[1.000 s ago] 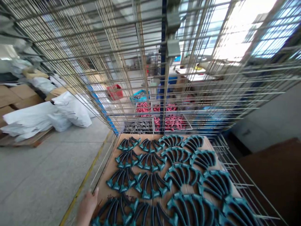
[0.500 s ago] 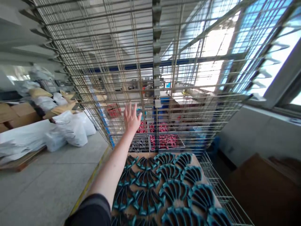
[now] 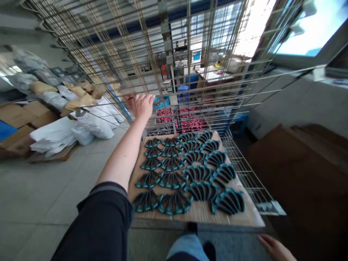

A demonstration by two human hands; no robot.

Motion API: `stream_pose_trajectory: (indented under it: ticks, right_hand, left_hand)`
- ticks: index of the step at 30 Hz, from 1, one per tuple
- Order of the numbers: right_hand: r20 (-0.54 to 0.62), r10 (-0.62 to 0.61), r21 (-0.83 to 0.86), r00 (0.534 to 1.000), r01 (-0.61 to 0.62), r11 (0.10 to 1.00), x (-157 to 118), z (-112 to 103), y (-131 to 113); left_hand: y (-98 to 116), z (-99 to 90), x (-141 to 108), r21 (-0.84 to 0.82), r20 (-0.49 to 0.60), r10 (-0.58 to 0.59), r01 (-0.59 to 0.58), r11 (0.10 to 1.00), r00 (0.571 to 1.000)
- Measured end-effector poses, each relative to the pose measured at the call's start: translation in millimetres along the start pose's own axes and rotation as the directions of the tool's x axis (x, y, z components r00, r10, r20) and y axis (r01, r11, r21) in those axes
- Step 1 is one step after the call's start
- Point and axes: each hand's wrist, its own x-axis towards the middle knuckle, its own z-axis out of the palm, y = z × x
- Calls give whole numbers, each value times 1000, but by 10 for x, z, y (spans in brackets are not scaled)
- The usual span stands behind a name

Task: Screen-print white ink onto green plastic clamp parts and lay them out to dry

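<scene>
My left hand [image 3: 143, 106] reaches forward with its fingers curled over the edge wire of a wire rack shelf [image 3: 247, 85], above the back of a cardboard sheet [image 3: 201, 214]. On the sheet lie rows of curved dark parts with teal edges [image 3: 174, 203], set side by side in fan shapes. At the lower right, my right hand [image 3: 273, 247] is partly in the picture, fingers stretched out close to the front right corner of the sheet. Whether it touches the sheet I cannot tell.
Raised wire shelves [image 3: 122, 36] slant overhead. Behind the rack are trays of red parts [image 3: 193, 123] and blue containers [image 3: 183, 93]. White sacks [image 3: 95, 121] and cardboard boxes [image 3: 19, 117] sit at the left. Brown boards [image 3: 293, 170] lean at the right.
The view has tilted down and shows the sheet's front edge. My left hand has gone from spread fingers to curled over a wire; a shelf edge now hangs lower. My right hand has appeared.
</scene>
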Motion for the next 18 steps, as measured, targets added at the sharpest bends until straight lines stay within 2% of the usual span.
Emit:
stream_pose_trajectory:
  ticks: [3,8,13,15,18]
  right_hand:
    - [192,-33,119,981,10,993,-55,354,-99]
    - [258,-101,58,961,89,994,-181,834,-656]
    - [270,-136,-124,953,174,977,-240,1288,-1267]
    - [232,-132,-163,964,172,972,-188,1477,-1471]
    - [155,-146,-220,977,178,959,-39,1737,-1736]
  left_hand:
    - [39,-198,-757,19,73,15,-16,1000,997]
    - [83,-317,-2091,-75,272,86,-68,995,958]
    - [115,-148,-3195,-214,474,104,0,977,874]
    - [130,-29,-3523,-251,556,100,52,967,825]
    - [149,154,-3883,-275,669,87,137,952,738]
